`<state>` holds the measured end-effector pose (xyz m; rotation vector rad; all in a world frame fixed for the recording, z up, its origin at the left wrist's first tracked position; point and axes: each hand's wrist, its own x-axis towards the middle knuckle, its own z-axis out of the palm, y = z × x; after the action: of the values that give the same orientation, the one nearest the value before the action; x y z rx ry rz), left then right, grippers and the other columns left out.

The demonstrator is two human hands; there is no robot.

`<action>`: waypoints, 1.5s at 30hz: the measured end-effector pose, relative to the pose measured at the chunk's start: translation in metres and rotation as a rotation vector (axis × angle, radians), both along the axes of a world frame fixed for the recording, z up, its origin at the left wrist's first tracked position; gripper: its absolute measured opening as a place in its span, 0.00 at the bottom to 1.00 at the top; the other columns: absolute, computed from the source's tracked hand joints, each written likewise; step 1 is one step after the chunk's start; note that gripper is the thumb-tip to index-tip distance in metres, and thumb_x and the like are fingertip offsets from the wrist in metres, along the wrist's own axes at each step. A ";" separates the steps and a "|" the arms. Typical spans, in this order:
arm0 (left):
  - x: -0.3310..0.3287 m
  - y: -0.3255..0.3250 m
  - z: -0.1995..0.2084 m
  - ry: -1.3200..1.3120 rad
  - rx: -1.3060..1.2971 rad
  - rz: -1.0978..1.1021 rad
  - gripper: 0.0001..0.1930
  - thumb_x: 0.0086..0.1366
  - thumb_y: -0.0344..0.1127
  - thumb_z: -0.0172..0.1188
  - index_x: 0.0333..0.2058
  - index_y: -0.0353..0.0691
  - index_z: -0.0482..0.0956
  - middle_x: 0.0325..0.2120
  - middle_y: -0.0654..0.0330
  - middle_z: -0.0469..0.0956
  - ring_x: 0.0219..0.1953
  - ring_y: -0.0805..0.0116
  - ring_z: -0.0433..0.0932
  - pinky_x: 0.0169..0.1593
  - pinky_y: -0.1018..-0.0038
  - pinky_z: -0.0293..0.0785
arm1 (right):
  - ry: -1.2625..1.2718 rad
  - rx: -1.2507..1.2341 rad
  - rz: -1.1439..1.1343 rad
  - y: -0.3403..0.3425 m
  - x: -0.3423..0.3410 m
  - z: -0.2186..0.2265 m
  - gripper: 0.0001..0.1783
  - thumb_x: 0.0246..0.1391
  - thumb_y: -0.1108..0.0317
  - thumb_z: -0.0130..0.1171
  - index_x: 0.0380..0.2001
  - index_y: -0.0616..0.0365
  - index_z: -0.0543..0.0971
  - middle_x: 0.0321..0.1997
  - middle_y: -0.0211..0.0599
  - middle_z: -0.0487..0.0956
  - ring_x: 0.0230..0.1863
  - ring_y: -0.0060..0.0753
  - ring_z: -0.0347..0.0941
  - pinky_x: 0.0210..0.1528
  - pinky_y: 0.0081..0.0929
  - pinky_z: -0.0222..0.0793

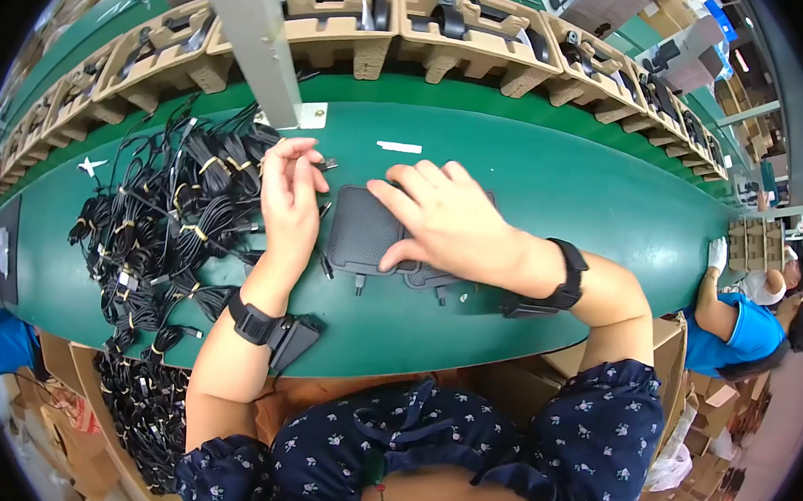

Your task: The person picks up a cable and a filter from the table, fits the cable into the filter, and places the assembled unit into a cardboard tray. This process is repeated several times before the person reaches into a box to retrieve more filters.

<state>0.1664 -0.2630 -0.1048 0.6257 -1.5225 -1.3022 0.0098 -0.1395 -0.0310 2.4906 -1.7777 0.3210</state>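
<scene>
My left hand hovers over the green table, its fingertips pinched on the metal plug end of a black cable. My right hand lies flat on a dark grey textured pad in front of me, pressing it down. Small plugs or tabs stick out from the pad's near edge. A black band with a dark box sits on each wrist.
A heap of bundled black cables covers the table's left part and spills over its near edge. Brown moulded pulp trays holding black parts run along the far side. A grey post rises at the back. A seated person in blue works at the right.
</scene>
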 end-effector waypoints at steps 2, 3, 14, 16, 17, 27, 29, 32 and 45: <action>-0.001 0.000 0.001 -0.003 -0.043 0.009 0.08 0.66 0.24 0.42 0.42 0.36 0.67 0.31 0.62 0.68 0.24 0.81 0.66 0.29 0.85 0.65 | 0.025 -0.010 -0.002 -0.005 0.015 -0.007 0.46 0.30 0.44 0.65 0.52 0.61 0.67 0.43 0.40 0.69 0.44 0.38 0.65 0.44 0.32 0.59; -0.002 0.002 0.002 0.012 -0.055 -0.004 0.08 0.66 0.24 0.42 0.42 0.35 0.67 0.31 0.62 0.68 0.23 0.81 0.66 0.28 0.85 0.65 | 0.087 0.037 -0.010 -0.008 0.020 -0.010 0.50 0.27 0.43 0.66 0.52 0.64 0.66 0.42 0.42 0.68 0.43 0.39 0.64 0.44 0.32 0.59; 0.033 -0.017 0.054 -0.716 -0.910 0.590 0.14 0.52 0.30 0.58 0.39 0.40 0.71 0.38 0.54 0.69 0.41 0.56 0.68 0.42 0.63 0.65 | 0.022 0.127 -0.212 -0.019 0.009 -0.023 0.51 0.20 0.42 0.70 0.48 0.63 0.68 0.40 0.43 0.67 0.45 0.44 0.63 0.47 0.35 0.60; 0.049 -0.034 0.057 -0.931 -0.785 0.758 0.17 0.52 0.40 0.63 0.37 0.39 0.70 0.37 0.53 0.69 0.41 0.56 0.68 0.40 0.64 0.66 | -0.017 0.120 -0.257 -0.017 0.003 -0.027 0.46 0.21 0.43 0.70 0.45 0.61 0.70 0.40 0.43 0.68 0.44 0.44 0.64 0.47 0.36 0.61; 0.057 -0.038 0.058 -1.016 -0.755 0.784 0.21 0.52 0.46 0.63 0.38 0.39 0.68 0.36 0.53 0.71 0.40 0.54 0.70 0.38 0.62 0.67 | -0.104 0.119 -0.253 -0.019 -0.002 -0.030 0.41 0.24 0.44 0.70 0.42 0.59 0.70 0.38 0.42 0.69 0.43 0.44 0.65 0.46 0.36 0.62; 0.067 -0.051 0.059 -0.934 -0.396 0.603 0.25 0.54 0.37 0.60 0.49 0.42 0.62 0.31 0.52 0.77 0.33 0.52 0.77 0.35 0.62 0.68 | 0.090 0.068 -0.338 -0.019 0.020 -0.009 0.36 0.39 0.40 0.59 0.41 0.61 0.70 0.32 0.43 0.71 0.35 0.41 0.71 0.32 0.32 0.70; 0.055 -0.042 0.065 -0.852 -0.404 0.597 0.24 0.53 0.32 0.59 0.50 0.42 0.64 0.27 0.56 0.75 0.29 0.56 0.76 0.35 0.63 0.67 | 0.169 0.163 -0.372 -0.012 0.029 -0.010 0.45 0.38 0.38 0.57 0.50 0.65 0.67 0.32 0.46 0.69 0.35 0.41 0.71 0.33 0.31 0.71; 0.046 -0.025 0.062 -0.553 -0.644 0.599 0.26 0.51 0.31 0.59 0.51 0.43 0.66 0.26 0.62 0.71 0.27 0.64 0.71 0.36 0.68 0.64 | 0.104 0.190 -0.294 -0.013 0.038 -0.018 0.47 0.33 0.40 0.61 0.50 0.67 0.66 0.36 0.47 0.67 0.37 0.42 0.70 0.34 0.31 0.71; 0.025 -0.010 0.038 -0.706 -0.591 0.073 0.26 0.52 0.27 0.54 0.52 0.41 0.65 0.28 0.53 0.74 0.32 0.54 0.74 0.36 0.63 0.71 | -0.096 0.249 -0.185 -0.045 0.030 -0.012 0.46 0.24 0.46 0.71 0.46 0.63 0.69 0.42 0.45 0.68 0.49 0.46 0.64 0.48 0.40 0.63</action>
<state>0.1919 -0.2726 -0.0664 0.7736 -2.3003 -0.5153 0.0397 -0.1846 -0.0426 2.4765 -2.1915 0.2232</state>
